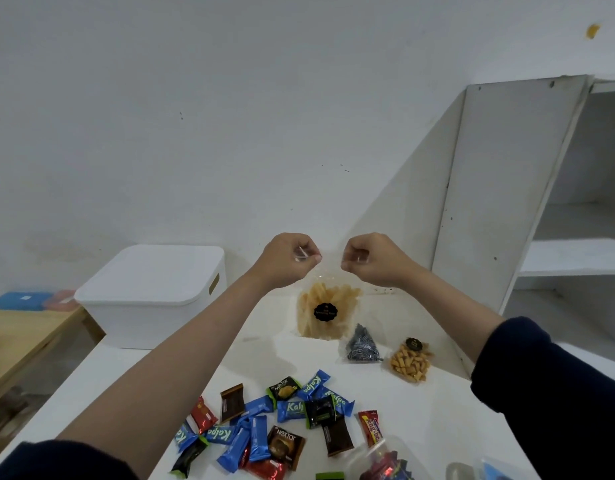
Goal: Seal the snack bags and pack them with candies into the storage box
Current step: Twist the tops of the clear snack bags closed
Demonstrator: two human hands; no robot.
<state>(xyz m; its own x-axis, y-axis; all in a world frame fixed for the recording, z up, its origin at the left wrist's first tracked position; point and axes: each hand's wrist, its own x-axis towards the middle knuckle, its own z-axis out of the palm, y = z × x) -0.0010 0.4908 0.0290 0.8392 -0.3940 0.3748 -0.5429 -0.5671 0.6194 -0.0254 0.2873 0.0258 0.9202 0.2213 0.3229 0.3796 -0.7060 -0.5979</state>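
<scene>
Sealing the first snack bag [328, 311].
Our left hand [287, 259] and right hand [372, 259] pinch its top corners; next we press the mouth closed.

Pretty plain room: a white wall [230, 116] with a few small dark specks and an orange-yellow smudge [593, 31] up near the top right. A white shelving unit [507, 202] stands on the right with its shelves bare. The white counter [420, 427] runs underneath, and a light wooden table [18, 337] sits off left. Lighting's soft and even.
</scene>
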